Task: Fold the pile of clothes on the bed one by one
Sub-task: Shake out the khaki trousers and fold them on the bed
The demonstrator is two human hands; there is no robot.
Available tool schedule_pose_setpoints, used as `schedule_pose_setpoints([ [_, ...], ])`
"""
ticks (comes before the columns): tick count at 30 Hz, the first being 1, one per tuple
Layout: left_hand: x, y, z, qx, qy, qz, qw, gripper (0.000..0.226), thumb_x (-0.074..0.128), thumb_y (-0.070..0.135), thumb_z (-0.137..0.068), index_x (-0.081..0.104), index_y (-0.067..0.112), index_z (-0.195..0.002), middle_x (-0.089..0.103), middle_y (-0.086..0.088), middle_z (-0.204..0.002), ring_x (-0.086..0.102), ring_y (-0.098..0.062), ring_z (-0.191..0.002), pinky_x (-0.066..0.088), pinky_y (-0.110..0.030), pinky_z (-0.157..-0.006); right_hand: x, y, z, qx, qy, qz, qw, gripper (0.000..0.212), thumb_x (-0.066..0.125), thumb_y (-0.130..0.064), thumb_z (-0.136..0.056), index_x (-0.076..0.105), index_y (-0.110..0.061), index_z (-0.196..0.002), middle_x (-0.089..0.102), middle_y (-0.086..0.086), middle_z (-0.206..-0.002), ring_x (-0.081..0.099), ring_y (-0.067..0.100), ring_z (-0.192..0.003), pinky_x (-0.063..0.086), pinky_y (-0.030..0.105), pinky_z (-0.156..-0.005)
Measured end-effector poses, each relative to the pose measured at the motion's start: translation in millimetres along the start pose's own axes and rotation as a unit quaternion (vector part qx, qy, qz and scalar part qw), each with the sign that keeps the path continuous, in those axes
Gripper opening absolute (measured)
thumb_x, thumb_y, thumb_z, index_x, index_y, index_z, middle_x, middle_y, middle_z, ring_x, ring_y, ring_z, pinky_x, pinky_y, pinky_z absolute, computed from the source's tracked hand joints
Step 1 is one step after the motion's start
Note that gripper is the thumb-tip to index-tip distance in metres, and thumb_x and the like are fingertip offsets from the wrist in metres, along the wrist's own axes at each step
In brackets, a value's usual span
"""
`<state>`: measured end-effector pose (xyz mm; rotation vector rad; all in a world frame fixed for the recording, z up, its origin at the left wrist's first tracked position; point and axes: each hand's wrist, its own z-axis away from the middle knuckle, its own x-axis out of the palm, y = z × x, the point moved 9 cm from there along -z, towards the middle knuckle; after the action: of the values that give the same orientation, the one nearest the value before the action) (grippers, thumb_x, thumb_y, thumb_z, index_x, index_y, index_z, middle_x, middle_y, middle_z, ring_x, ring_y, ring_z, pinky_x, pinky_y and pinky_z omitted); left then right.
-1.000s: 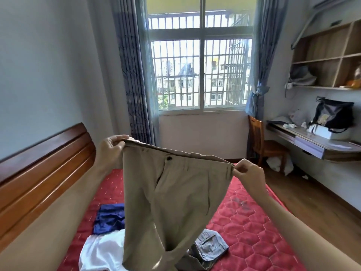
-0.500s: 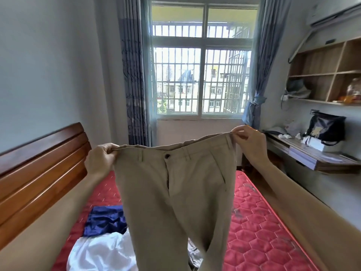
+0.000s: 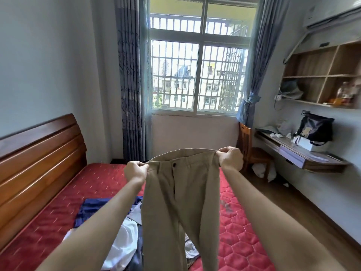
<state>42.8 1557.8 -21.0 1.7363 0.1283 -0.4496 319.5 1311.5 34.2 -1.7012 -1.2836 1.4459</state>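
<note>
Bed [image 3: 93, 184] with red quilted mattress lies below the grip; khaki trousers [image 3: 179, 212] hang between both fists — left hand [image 3: 136, 171] and right hand [image 3: 230, 158] pinch the waistband ends, legs dangling over the clothes pile [image 3: 121, 239].

you get bright daylight through the window [image 3: 197, 75], which glares white; wide-angle bending curves the wall shelf [image 3: 320, 75] and headboard [image 3: 39, 153] at the edges, with slight motion blur throughout
</note>
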Motion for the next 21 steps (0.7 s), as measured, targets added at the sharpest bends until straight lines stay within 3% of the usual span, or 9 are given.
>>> schedule_pose_setpoints([
  [3,30.3,12.7,28.6,0.003,-0.037,0.08,0.996,0.01,0.072,0.013,-0.083,0.074,0.003,-0.081,0.072,-0.017,-0.078,0.065,-0.024,-0.07,0.052,-0.03,-0.071,27.2,-6.2,46.7,-0.037,-0.047,-0.088,0.994,0.003,0.074,-0.017,-0.075,0.074,-0.02,-0.076,0.072,-0.004,-0.072,0.07,0.019,-0.075,0.053,0.028,-0.071],
  [7,51.6,36.9,63.4,-0.014,-0.094,0.257,0.962,0.023,0.069,0.007,-0.087,0.068,0.005,-0.065,0.065,-0.023,-0.07,0.058,-0.027,-0.067,0.055,-0.056,-0.079,43.7,-28.4,95.8,-0.096,-0.107,-0.198,0.97,0.005,0.077,-0.016,-0.074,0.077,-0.018,-0.078,0.073,-0.003,-0.07,0.069,0.014,-0.068,0.056,0.037,-0.073],
  [11,47.5,53.6,88.0,-0.012,-0.113,0.348,0.93,0.022,0.066,0.008,-0.089,0.069,0.006,-0.066,0.064,-0.018,-0.07,0.059,-0.029,-0.069,0.056,-0.047,-0.078,37.3,-48.2,113.7,-0.133,-0.138,-0.276,0.942,0.014,0.076,-0.016,-0.076,0.074,-0.029,-0.08,0.074,-0.01,-0.077,0.071,0.005,-0.076,0.056,0.028,-0.077],
  [15,44.7,47.8,100.7,-0.058,-0.105,0.416,0.902,0.017,0.063,0.009,-0.091,0.067,0.005,-0.074,0.063,-0.014,-0.071,0.059,-0.027,-0.068,0.055,-0.039,-0.075,38.9,-51.4,131.6,-0.155,-0.199,-0.314,0.915,0.01,0.068,-0.015,-0.087,0.074,-0.019,-0.094,0.075,-0.004,-0.089,0.071,0.011,-0.087,0.055,0.028,-0.08],
  [18,46.2,41.9,104.1,-0.074,-0.112,0.462,0.877,0.019,0.063,0.014,-0.092,0.066,0.002,-0.079,0.063,-0.013,-0.069,0.061,-0.021,-0.062,0.056,-0.029,-0.065,47.5,-48.0,140.3,-0.136,-0.262,-0.349,0.889,0.025,0.048,-0.009,-0.097,0.072,-0.012,-0.105,0.073,0.004,-0.103,0.067,0.023,-0.103,0.053,0.039,-0.092],
  [21,48.6,46.9,107.4,-0.039,-0.147,0.485,0.861,0.02,0.074,0.017,-0.082,0.07,-0.001,-0.088,0.067,-0.01,-0.072,0.064,-0.018,-0.064,0.056,-0.024,-0.063,53.9,-50.4,147.3,-0.125,-0.319,-0.367,0.865,0.035,0.041,-0.013,-0.095,0.066,-0.01,-0.119,0.069,0.006,-0.118,0.061,0.022,-0.116,0.048,0.034,-0.098],
])
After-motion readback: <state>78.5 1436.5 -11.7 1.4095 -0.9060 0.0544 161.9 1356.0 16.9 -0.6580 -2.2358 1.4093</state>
